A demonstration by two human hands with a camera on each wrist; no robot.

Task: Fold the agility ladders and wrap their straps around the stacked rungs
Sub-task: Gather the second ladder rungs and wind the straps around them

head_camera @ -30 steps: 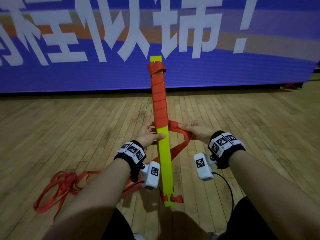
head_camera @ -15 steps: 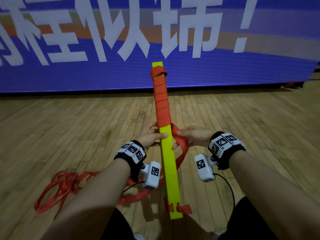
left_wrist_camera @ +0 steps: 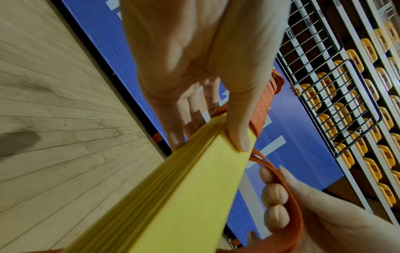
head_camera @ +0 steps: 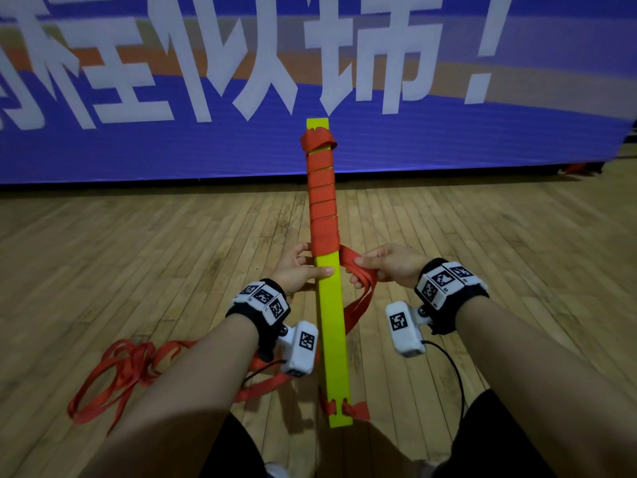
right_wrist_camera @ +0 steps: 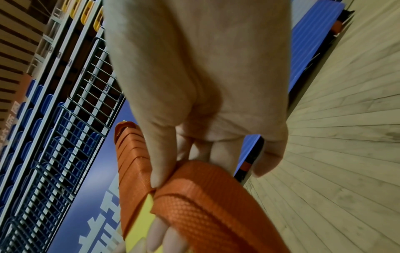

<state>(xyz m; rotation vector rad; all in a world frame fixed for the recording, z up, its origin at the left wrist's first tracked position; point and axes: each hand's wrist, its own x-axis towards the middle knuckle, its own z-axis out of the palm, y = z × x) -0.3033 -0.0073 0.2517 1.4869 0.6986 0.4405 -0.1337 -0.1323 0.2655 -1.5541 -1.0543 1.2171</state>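
A stack of yellow ladder rungs (head_camera: pixel 331 326) points away from me, held above the wooden floor. An orange strap (head_camera: pixel 322 198) is wound in several turns round its far half. My left hand (head_camera: pixel 299 270) grips the stack just below the wrapping, thumb across the top face; the left wrist view shows the thumb (left_wrist_camera: pixel 238 133) on the yellow rungs (left_wrist_camera: pixel 194 196). My right hand (head_camera: pixel 382 267) pinches the free strap (head_camera: pixel 362 284) to the right of the stack; in the right wrist view the thumb (right_wrist_camera: pixel 158 164) presses on the doubled strap (right_wrist_camera: pixel 194 193).
Loose orange strap (head_camera: pixel 120 370) lies in loops on the wooden floor (head_camera: pixel 138 253) at the lower left. A short strap end (head_camera: pixel 358 410) hangs at the stack's near end. A blue banner with white lettering (head_camera: pixel 344 81) stands along the far edge of the floor.
The rung stack has shifted slightly toward me and dropped in the view. My right hand has pulled the strap out to the right of the stack again after bringing it in close.
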